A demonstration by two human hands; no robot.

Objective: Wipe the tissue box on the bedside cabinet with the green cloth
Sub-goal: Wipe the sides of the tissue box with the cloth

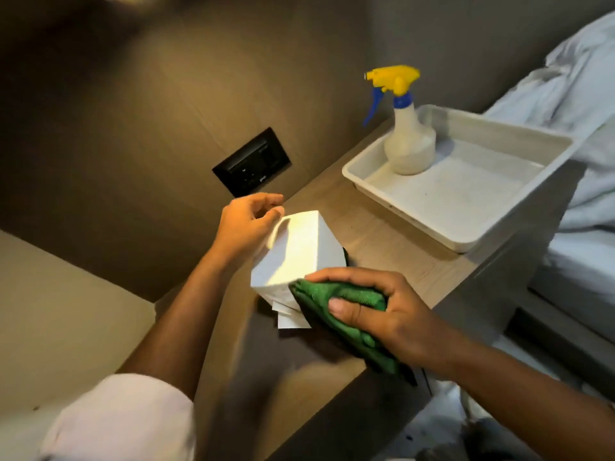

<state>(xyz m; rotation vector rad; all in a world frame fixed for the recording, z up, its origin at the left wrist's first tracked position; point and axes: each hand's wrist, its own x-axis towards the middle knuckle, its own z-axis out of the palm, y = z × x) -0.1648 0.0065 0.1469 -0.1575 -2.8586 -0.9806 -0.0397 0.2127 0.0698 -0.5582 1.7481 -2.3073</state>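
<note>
So we're mid-wipe here, I'd say. The white cardboard tissue box (299,251) is tipped up on the wood-grain tabletop of the bedside cabinet (392,247), tilted rather than sitting flat, with a bit of white tissue poking out at its lower end. The left hand (248,224) steadies the box's far top corner, fingers (271,211) curled on the edge, so it's gripping the box. The right hand (379,307) is clenched around the bunched green microfibre cloth (336,294), pressing it against the near lower corner of the box.

Everything else is off to the side: a shallow white plastic tray (466,237) sits well apart from the box toward the bed, with a translucent spray bottle with a yellow and blue trigger (407,134) standing in the tray's far corner. Black wall socket (253,163) is on the wall just behind the box.

Next move, my guess: drag the cloth up across the face that's showing, then turn the box with the left hand to reach the other sides. Watch that loose tissue, it could snag on the cloth.
</note>
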